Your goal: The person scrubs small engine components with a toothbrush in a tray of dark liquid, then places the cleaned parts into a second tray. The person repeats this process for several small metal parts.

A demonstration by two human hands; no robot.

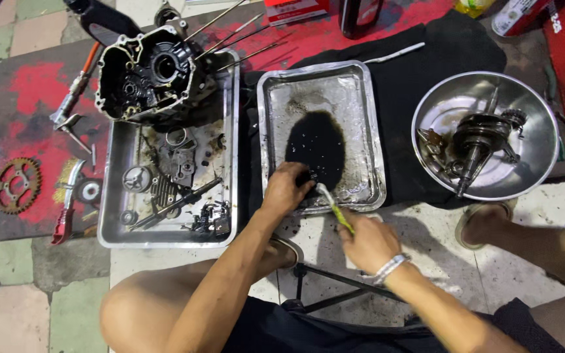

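Bare arms, dark shorts, a pale wristband

Both forearms are uncovered, with no sleeves in view. The right hand [369,243] has a white braided wristband [389,268] around its wrist; the left hand [285,189] wears nothing and its fingertips look grimy. Dark shorts [295,327] cover the lap, knees bare, and a worn sandal [482,222] sits on one foot.

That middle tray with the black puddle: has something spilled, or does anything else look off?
The black liquid sits pooled inside the tray, not over its rim. Both hands work there: the left hand holds a small part at the puddle's edge, the right hand a brush. Nothing looks spilled.
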